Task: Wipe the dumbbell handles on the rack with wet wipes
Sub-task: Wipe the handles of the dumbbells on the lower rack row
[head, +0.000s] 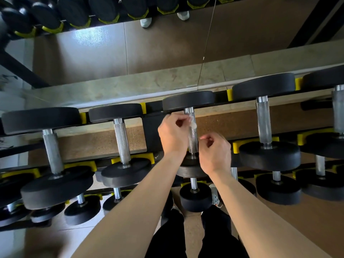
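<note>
A row of black dumbbells with knurled steel handles lies on the top shelf of a rack with yellow cradles (143, 157). The middle dumbbell's handle (192, 138) runs between my two hands. My left hand (173, 135) pinches a thin, translucent wet wipe (192, 123) against the upper part of that handle. My right hand (215, 151) sits just right of the handle's lower part with curled fingers; whether it holds part of the wipe is unclear. The near plate of this dumbbell is partly hidden under my wrists.
Neighbouring dumbbells lie close on both sides, with handles on the left (122, 142) and on the right (264, 123). Lower shelves carry smaller dumbbells (195, 196). A mirror (167, 49) behind the rack reflects the floor and more dumbbells. My legs and shoes show below.
</note>
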### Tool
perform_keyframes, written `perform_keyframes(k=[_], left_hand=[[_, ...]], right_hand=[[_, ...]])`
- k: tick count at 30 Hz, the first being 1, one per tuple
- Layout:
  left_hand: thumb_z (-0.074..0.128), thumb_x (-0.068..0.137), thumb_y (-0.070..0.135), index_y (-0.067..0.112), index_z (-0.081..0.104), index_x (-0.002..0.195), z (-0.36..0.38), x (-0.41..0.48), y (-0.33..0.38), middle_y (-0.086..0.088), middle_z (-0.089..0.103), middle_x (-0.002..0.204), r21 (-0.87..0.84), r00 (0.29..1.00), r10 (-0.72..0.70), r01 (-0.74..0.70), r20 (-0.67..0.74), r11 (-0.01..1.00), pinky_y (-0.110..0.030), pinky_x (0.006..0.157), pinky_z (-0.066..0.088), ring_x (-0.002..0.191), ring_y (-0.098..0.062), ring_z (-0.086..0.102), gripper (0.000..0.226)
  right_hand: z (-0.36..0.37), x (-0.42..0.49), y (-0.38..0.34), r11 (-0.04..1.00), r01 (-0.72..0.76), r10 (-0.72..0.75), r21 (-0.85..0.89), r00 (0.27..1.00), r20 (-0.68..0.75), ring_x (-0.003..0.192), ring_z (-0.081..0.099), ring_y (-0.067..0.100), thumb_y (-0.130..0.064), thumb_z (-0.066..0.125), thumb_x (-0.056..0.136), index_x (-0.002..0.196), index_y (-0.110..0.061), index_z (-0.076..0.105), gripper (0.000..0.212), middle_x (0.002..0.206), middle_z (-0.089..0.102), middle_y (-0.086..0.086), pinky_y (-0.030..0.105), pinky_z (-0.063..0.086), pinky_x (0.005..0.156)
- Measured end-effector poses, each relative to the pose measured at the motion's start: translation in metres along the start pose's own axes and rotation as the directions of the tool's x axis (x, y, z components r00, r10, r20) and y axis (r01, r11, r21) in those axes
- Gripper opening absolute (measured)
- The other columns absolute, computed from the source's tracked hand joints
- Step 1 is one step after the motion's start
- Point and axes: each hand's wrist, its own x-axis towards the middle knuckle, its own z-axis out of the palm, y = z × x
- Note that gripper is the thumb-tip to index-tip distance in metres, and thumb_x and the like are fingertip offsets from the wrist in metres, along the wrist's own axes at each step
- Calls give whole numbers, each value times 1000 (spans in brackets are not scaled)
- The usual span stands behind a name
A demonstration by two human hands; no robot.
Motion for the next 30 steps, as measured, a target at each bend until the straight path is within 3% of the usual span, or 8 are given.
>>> perform_keyframes(k=[7,13,16,20,25,30], left_hand=[[76,89,28,18,78,96,-18,-31,-27,10,69,89,198,957,25,-86,290,976,-8,72,46,79,1,63,12],[72,93,26,21,75,98,-14,-12,-13,20,64,81,39,990,-83,79,114,996,-9,72,43,80,6,61,8],[71,94,29,20,73,101,-17,-22,-23,18,63,83,121,973,-96,71,210,990,-8,70,44,79,4,60,11],[75,91,28,19,75,97,-28,-33,-39,12,65,86,294,917,-131,15,376,956,-20,81,52,81,-4,62,11],[72,93,25,27,69,93,-23,-16,-21,19,63,83,106,978,-92,73,186,992,-13,74,49,81,5,60,3],[74,92,23,19,73,99,-39,-34,-14,14,68,89,148,961,6,-49,278,988,-4,69,45,85,3,62,8]], right_hand=[[-1,-1,-1,1000,23,-23,-10,1000,5,75,56,0,-15,58,95,82,-23,64,16,85,64,-6,11,38,62],[0,0,0,1000,5,-4,-9,1000,13,77,58,1,-17,56,96,86,-21,67,16,88,65,-4,11,38,62],[-1,-1,0,1000,14,-13,-14,1000,22,76,57,2,-16,56,96,85,-21,66,16,88,65,-4,12,38,62],[-1,-1,0,999,30,-30,-11,999,19,76,57,0,-15,57,96,85,-23,64,15,87,64,-5,11,38,63],[0,1,4,999,35,-35,0,999,18,76,57,1,-16,58,96,86,-22,66,14,86,64,-6,11,38,62],[-1,1,3,997,73,-71,-37,997,32,74,57,3,-18,57,97,89,-20,65,12,88,63,-3,17,42,62]])
